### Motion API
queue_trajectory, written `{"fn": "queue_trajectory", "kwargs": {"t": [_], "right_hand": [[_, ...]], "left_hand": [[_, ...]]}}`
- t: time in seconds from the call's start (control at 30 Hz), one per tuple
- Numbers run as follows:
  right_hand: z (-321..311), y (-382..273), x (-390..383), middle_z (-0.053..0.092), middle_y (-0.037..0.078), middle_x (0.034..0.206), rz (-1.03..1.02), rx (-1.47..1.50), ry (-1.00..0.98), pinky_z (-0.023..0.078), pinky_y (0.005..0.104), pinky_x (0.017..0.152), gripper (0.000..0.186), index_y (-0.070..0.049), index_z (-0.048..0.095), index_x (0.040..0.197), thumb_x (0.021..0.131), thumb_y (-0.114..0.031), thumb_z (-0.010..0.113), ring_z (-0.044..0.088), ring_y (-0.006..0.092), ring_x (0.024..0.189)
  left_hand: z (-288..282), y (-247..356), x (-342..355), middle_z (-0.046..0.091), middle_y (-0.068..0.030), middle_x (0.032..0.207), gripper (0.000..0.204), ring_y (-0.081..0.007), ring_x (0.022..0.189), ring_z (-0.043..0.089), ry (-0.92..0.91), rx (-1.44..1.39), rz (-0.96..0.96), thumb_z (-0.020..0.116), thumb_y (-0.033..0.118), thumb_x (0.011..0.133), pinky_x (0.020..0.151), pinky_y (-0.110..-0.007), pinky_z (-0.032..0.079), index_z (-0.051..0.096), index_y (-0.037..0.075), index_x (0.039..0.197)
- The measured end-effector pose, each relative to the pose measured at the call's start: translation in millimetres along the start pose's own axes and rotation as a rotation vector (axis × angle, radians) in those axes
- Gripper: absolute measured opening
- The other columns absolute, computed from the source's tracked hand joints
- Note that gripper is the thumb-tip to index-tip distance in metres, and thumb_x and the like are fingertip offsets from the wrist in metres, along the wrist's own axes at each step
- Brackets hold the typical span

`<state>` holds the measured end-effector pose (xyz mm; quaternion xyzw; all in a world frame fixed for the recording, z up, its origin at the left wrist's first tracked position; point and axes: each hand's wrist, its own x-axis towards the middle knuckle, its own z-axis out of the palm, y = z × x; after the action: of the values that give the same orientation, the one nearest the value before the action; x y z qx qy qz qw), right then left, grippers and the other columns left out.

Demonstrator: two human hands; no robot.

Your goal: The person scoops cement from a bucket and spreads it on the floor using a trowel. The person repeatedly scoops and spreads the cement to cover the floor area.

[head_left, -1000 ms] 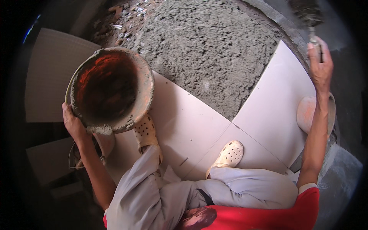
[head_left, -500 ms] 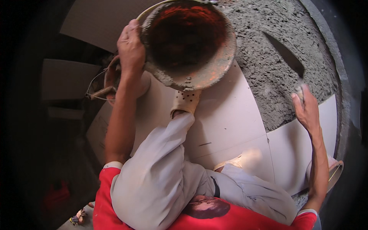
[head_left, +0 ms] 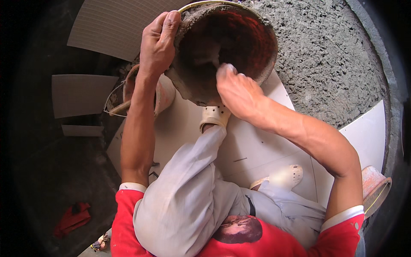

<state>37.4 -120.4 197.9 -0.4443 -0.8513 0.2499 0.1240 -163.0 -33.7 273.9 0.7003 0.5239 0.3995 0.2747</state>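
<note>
A mortar-crusted bucket (head_left: 192, 88) is tipped so that its mouth faces me, its inside dark with reddish patches. My left hand (head_left: 157, 45) is closed on its left rim, thumb up. My right hand (head_left: 239, 91) reaches into the mouth, fingers wrapped round the handle of a trowel. The trowel's blade (head_left: 207, 55) shows only dimly against the dark inside. Beyond the bucket, to the right, spreads a rough bed of wet grey mortar (head_left: 329, 64). Pale floor tiles (head_left: 274, 147) lie under the bucket and my feet.
A second bucket (head_left: 165, 95) with a wire handle stands left of my left forearm. Another bucket (head_left: 373, 188) lies near my right elbow. Loose tiles (head_left: 83, 95) rest on the dark floor at left. A red cloth (head_left: 73, 219) lies lower left.
My right hand has swung left with the trowel, from over the mortar bed into the bucket. The left hand keeps its hold on the rim; the bucket sits slightly further right in view.
</note>
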Motion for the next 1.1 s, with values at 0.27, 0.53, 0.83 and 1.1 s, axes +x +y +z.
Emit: {"fn": "queue_trajectory", "kwargs": {"t": [0.27, 0.53, 0.83, 1.1], "right_hand": [[-28, 68, -27, 0.062, 0.028, 0.1, -0.084, -0.024, -0.146, 0.06, 0.053, 0.073, 0.024, 0.01, 0.054, 0.108, 0.087, -0.002, 0.061, 0.069, 0.0462, 0.083], [4, 19, -17, 0.066, 0.029, 0.1, -0.1, -0.059, -0.016, 0.064, 0.0486, 0.065, 0.023, 0.01, 0.062, 0.1, 0.082, -0.002, 0.065, 0.076, 0.042, 0.078], [-1, 87, -24, 0.062, 0.026, 0.094, -0.094, 0.177, 0.33, 0.059, 0.0534, 0.072, 0.029, 0.005, 0.054, 0.117, 0.095, -0.012, 0.061, 0.067, 0.0457, 0.08], [15, 83, -44, 0.064, 0.031, 0.103, 0.106, 0.028, -0.11, 0.059, 0.057, 0.075, 0.032, 0.004, 0.051, 0.124, 0.097, -0.012, 0.06, 0.069, 0.0495, 0.086]], "left_hand": [[8, 2, 9, 0.049, 0.006, 0.077, 0.04, -0.0055, 0.075, 0.041, 0.022, 0.058, 0.004, 0.055, 0.037, 0.112, 0.067, -0.025, 0.039, 0.064, 0.001, 0.096], [24, 14, 10, 0.05, 0.0059, 0.077, 0.037, -0.0061, 0.076, 0.042, -0.113, 0.039, 0.058, 0.055, 0.034, 0.112, 0.068, -0.026, 0.04, 0.067, 0.001, 0.101], [35, 20, 10, 0.055, 0.0045, 0.081, 0.036, -0.0062, 0.078, 0.047, -0.038, -0.022, 0.028, 0.054, 0.033, 0.113, 0.071, -0.024, 0.042, 0.067, 0.001, 0.103], [40, 23, 13, 0.051, 0.0045, 0.078, 0.036, -0.0065, 0.076, 0.045, -0.091, 0.087, 0.042, 0.054, 0.032, 0.113, 0.068, -0.027, 0.042, 0.065, 0.001, 0.099]]}}
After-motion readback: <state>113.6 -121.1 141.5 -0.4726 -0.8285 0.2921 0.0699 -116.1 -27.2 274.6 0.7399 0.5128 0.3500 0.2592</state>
